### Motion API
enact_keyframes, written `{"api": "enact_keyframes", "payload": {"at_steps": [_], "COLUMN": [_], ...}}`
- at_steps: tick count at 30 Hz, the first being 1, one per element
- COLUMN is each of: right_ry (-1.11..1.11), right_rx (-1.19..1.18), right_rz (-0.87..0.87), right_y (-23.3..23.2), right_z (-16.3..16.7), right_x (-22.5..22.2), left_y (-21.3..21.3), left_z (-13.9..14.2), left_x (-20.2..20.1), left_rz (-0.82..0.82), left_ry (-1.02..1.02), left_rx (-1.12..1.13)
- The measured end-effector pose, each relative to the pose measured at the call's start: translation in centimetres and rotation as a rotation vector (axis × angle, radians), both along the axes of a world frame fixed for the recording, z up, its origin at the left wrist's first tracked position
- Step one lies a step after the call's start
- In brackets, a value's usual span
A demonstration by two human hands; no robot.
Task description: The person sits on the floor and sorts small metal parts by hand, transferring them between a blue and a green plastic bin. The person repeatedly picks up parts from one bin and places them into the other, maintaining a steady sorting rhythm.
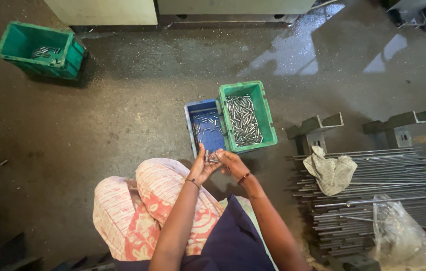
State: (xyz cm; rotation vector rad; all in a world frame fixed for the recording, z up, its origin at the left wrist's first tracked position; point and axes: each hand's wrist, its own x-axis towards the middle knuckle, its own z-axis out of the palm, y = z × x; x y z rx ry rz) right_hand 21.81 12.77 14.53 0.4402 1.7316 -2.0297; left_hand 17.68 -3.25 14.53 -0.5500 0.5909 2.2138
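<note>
My left hand point(200, 165) and my right hand point(230, 161) meet in front of me, just below a blue crate point(189, 114). Between their fingers they hold a few small shiny metal pins point(211, 158). The blue crate has a scatter of such pins on its floor. Beside it on the right, partly overlapping its edge, sits a green crate point(265, 118) holding many more of them. Both wrists wear thin bracelets. My knees in pink patterned cloth show below the hands.
Another green crate point(14, 40) with some pins stands at the far left on the dark concrete floor. To the right lies a stack of long steel rods point(398, 175) on metal stands, with a crumpled cloth point(331, 173) and a clear plastic bag point(398, 233) on it.
</note>
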Motion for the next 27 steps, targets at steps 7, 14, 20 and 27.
{"api": "enact_keyframes", "payload": {"at_steps": [7, 14, 20, 27], "right_ry": [0.117, 0.108, 0.001, 0.473], "right_rx": [0.063, 0.156, -0.377, 0.696], "right_rz": [-0.003, -0.059, -0.230, 0.097], "right_y": [-1.1, -2.4, -1.8, -2.2], "right_z": [-0.9, -0.6, 0.8, -1.1], "right_x": [-0.2, 0.0, 0.1, -0.4], "left_y": [0.1, -0.1, 0.0, 0.1], "left_z": [-1.1, -0.7, -0.9, -0.9], "left_x": [0.1, 0.0, -0.6, -0.5], "left_rz": [-0.085, -0.071, 0.139, 0.038], "left_ry": [0.131, 0.163, -0.065, 0.069], "left_rx": [-0.057, -0.102, -0.129, 0.005]}}
